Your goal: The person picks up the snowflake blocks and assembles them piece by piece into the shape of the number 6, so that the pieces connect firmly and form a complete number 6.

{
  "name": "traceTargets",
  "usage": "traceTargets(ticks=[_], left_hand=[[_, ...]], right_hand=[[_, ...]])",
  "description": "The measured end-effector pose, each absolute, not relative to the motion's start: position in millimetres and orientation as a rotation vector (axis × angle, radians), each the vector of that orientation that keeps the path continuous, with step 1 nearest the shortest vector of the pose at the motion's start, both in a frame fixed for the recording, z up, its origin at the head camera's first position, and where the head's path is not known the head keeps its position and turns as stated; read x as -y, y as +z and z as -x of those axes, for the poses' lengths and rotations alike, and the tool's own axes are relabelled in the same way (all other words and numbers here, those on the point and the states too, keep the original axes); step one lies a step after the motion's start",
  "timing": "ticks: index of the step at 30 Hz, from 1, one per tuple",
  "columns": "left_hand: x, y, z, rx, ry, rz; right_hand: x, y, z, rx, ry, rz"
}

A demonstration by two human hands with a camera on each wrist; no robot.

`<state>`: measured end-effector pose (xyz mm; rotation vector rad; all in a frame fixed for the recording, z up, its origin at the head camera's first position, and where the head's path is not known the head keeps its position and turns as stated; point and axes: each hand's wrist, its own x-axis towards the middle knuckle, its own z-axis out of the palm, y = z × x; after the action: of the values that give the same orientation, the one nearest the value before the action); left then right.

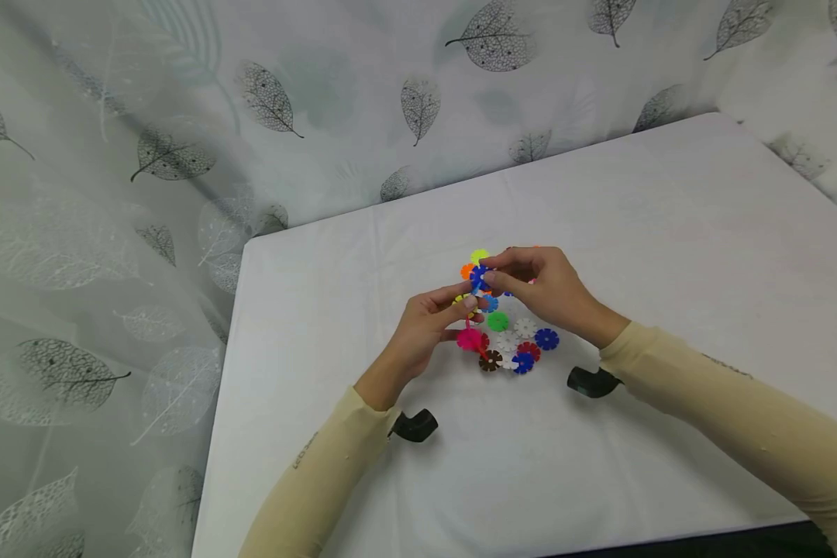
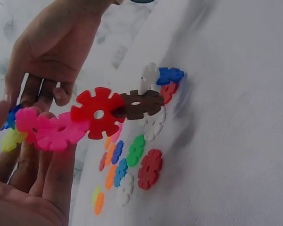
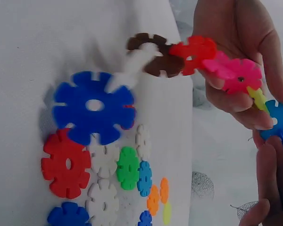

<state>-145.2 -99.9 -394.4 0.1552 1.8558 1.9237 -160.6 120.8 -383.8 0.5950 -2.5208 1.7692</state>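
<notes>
Slotted plastic snowflake discs are joined in a chain. My left hand [image 1: 418, 329] grips it near a yellow disc [image 3: 258, 98] and a light blue disc [image 3: 279, 117]. From there the chain runs through two pink discs [image 2: 61, 131], a red disc [image 2: 98, 101], a brown disc [image 2: 148, 107] and a white disc [image 3: 132, 68] to a blue disc [image 3: 68, 106] at its far end. At the near end, my right hand [image 1: 558, 291] pinches a dark blue disc [image 1: 479, 277] between thumb and fingers, right at the light blue one.
Loose discs lie on the white-covered table [image 1: 321, 325] below the hands, among them a green disc [image 1: 498, 321], a blue disc [image 1: 547, 339] and several white ones. Black curved pieces [image 1: 415, 426] stick out at both wrists. A leaf-patterned curtain [image 1: 349, 101] hangs behind the table.
</notes>
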Motion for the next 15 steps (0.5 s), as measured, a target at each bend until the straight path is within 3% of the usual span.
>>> traceTargets(ticks=[15], left_hand=[[103.3, -402.5, 145.7, -2.104, 1.884, -0.145]], right_hand=[[-128.5, -387.3, 157.7, 2.608, 1.585, -0.634]])
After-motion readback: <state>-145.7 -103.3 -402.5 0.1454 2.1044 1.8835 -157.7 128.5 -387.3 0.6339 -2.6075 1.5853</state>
